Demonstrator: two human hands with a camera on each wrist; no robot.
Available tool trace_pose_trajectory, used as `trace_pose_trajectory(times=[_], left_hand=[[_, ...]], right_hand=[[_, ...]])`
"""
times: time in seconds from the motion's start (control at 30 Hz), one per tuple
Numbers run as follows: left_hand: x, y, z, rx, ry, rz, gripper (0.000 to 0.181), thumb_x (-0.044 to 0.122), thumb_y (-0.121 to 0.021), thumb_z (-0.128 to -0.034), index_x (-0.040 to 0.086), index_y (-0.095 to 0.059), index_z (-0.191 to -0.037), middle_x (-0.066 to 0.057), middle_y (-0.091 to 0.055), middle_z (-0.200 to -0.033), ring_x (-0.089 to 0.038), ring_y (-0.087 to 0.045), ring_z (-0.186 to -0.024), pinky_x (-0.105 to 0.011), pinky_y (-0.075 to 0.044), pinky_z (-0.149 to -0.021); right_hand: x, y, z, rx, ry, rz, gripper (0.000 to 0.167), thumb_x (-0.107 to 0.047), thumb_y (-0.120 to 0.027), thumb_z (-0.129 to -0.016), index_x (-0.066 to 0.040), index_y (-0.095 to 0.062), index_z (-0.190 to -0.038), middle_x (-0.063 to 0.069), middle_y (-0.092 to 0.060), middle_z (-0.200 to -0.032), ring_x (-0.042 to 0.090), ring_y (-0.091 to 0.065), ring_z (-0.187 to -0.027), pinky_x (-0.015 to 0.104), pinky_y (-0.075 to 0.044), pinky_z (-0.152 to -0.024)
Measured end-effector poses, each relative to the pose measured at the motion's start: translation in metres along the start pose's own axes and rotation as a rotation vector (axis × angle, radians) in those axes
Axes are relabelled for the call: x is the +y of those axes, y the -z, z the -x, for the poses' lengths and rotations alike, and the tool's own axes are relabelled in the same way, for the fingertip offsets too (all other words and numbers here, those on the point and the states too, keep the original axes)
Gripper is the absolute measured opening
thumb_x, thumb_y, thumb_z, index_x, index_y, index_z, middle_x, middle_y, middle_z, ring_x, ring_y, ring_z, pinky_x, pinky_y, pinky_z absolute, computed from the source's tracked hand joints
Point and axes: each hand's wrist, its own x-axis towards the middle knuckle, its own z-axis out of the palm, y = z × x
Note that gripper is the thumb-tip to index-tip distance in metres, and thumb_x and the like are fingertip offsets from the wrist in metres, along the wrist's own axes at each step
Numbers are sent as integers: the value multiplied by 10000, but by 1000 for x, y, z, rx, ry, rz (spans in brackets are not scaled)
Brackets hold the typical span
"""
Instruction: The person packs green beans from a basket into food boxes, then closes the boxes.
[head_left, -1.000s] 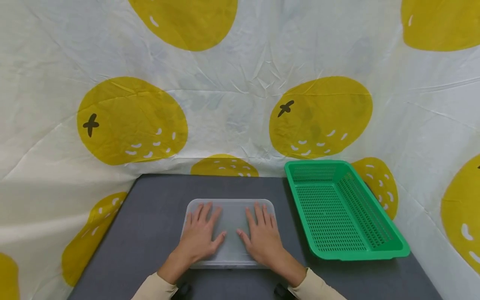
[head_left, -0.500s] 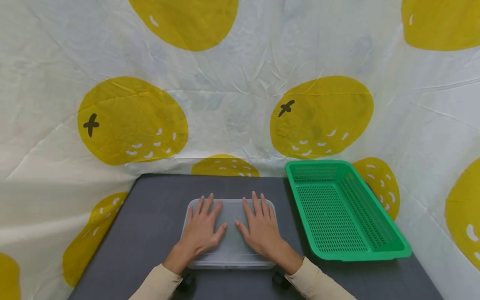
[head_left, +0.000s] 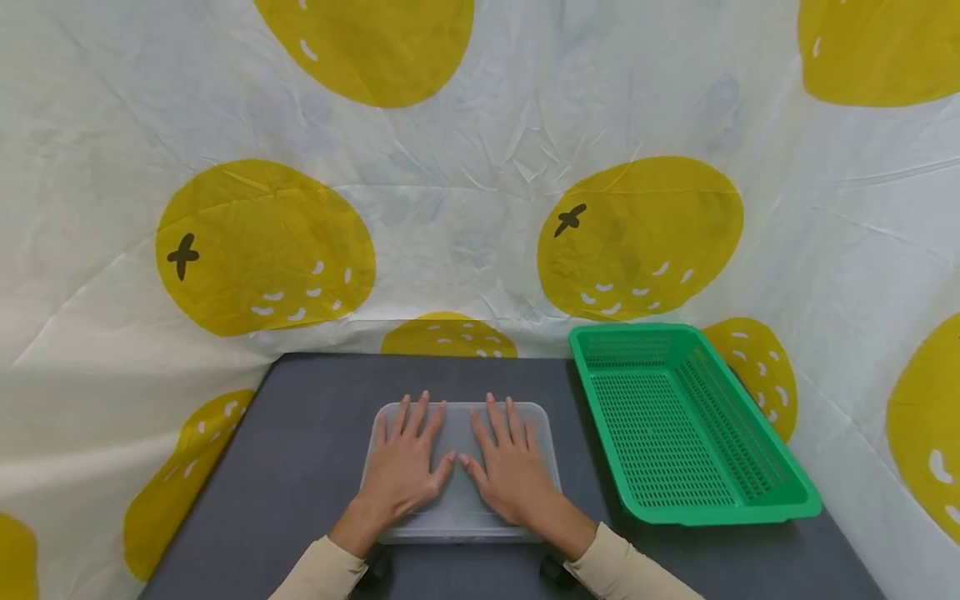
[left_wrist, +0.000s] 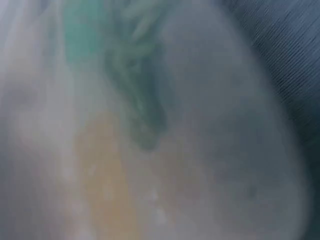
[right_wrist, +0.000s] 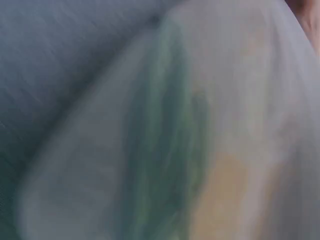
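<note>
A translucent plastic box with a pale lid point(head_left: 455, 521) sits at the middle of the dark table. On the left part of its lid my left hand point(head_left: 401, 462) lies with fingers straight and spread. My right hand point(head_left: 512, 475) rests likewise on the right part, thumbs pointing toward each other with a small gap. Fingertips of both hands reach about the lid's far edge. Through the box's cloudy wall, the left wrist view shows a blurred long green shape point(left_wrist: 142, 110). Several blurred green strips point(right_wrist: 165, 150) appear in the right wrist view; their kind cannot be told.
An open green slotted plastic basket point(head_left: 626, 475) stands to the right of the box. The dark table point(head_left: 300, 433) meets a white cloth point(head_left: 457, 233) printed with yellow fruit at its back and sides.
Both hands have slid slightly forward on the lid. My right hand has also shifted left, nearer the left hand. The box and basket have stayed in place.
</note>
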Motion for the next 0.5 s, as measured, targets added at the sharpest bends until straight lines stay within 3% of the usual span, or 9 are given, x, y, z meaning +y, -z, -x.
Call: trace_pose_trajectory(times=[0.13,0.23,0.4,0.5], left_hand=[[7,-1,5,-12,-14,0,679,533,-553,-958,176,-474,-1530,-158,-359,-1615,-443,-317,-1476,-739,-290,-1094],[8,5,1,4,-12,24,679,508,-588,-950,165,-478,-1525,-166,-380,-1601,-444,-321,-1474,-736,-297,-1091],[4,26,-16,-21,-50,87,693,460,-624,-951,139,-448,-1540,-183,-402,-1581,-456,-366,-1442,-728,-318,-1083],[-2,43,-29,-49,-102,132,681,426,-632,-963,130,-436,-1544,-175,-415,-1571,-429,-407,-1417,-660,-353,-1106]], right_hand=[[-5,2,4,-23,-2,-26,639,-525,-378,-1065,-153,-364,-1584,165,-212,-1672,441,-175,-1527,665,-237,-1162],[-2,12,1,-35,-11,-53,608,-468,-448,-1061,-118,-412,-1557,183,-251,-1655,447,-201,-1519,653,-260,-1160],[13,41,-14,2,22,-66,541,-365,-588,-1025,-47,-532,-1459,195,-469,-1529,415,-410,-1428,583,-375,-1127],[25,62,-22,17,48,-62,497,-326,-640,-1002,-54,-586,-1414,144,-580,-1435,355,-544,-1323,526,-456,-1075]])
